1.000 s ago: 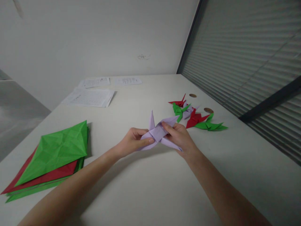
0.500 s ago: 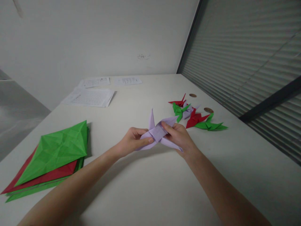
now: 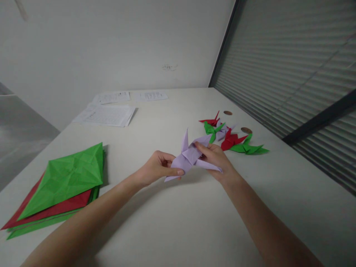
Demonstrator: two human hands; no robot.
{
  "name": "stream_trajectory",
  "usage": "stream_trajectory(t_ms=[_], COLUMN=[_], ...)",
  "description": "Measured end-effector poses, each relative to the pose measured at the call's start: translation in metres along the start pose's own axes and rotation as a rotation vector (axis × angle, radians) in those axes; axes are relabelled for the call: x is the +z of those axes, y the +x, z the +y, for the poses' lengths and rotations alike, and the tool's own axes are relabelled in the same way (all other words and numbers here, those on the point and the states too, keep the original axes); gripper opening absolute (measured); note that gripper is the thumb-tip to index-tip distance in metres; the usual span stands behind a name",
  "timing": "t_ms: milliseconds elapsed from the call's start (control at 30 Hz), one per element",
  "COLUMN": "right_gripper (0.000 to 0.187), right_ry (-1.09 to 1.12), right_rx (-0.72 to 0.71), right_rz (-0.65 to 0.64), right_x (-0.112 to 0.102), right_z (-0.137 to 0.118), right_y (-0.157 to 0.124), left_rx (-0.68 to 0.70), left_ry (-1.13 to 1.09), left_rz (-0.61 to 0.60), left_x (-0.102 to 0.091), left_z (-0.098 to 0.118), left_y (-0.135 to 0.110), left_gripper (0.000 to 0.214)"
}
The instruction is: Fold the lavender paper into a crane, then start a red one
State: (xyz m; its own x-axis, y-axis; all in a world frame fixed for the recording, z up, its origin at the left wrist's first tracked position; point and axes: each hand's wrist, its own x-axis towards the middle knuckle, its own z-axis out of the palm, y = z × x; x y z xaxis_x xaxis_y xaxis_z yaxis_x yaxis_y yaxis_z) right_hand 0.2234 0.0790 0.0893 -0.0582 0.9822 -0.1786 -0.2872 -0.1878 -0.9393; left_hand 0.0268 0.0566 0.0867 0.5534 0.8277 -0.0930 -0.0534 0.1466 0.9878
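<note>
A light purple origami crane [image 3: 190, 155] is held above the white table between my two hands. My left hand [image 3: 158, 167] pinches its lower left wing, thumb on top and fingers mostly hidden beneath. My right hand [image 3: 215, 159] grips the opposite wing, with the thumb pressed on the paper near the crane's body. One narrow point of the crane stands up at the far side, and another stretches to the right across my right hand.
Several folded red, green and purple cranes [image 3: 232, 140] lie together at the right, near two round holes [image 3: 246, 130] in the table. A stack of creased green and red paper [image 3: 69, 174] is at the left. Printed sheets [image 3: 111, 114] lie farther back by the wall.
The crane has shifted slightly right and tilted. Its left wing now spreads wider and bends downward, with my left thumb a little lower on it. Both hands keep their hold.
</note>
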Motion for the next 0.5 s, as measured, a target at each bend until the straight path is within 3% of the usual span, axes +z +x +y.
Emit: stream_trajectory(t_ms=[267, 500], right_gripper=[0.042, 0.046], right_ry=[0.072, 0.083], right_rx=[0.008, 0.043], right_rz=[0.046, 0.139], right_x=[-0.004, -0.011], right_z=[-0.001, 0.001], right_y=[0.007, 0.015], left_rx=[0.03, -0.044], left_ry=[-0.012, -0.028], left_rz=[0.059, 0.057], left_x=[-0.003, -0.004], left_z=[-0.006, -0.007], left_y=[0.003, 0.004], left_gripper=[0.027, 0.028])
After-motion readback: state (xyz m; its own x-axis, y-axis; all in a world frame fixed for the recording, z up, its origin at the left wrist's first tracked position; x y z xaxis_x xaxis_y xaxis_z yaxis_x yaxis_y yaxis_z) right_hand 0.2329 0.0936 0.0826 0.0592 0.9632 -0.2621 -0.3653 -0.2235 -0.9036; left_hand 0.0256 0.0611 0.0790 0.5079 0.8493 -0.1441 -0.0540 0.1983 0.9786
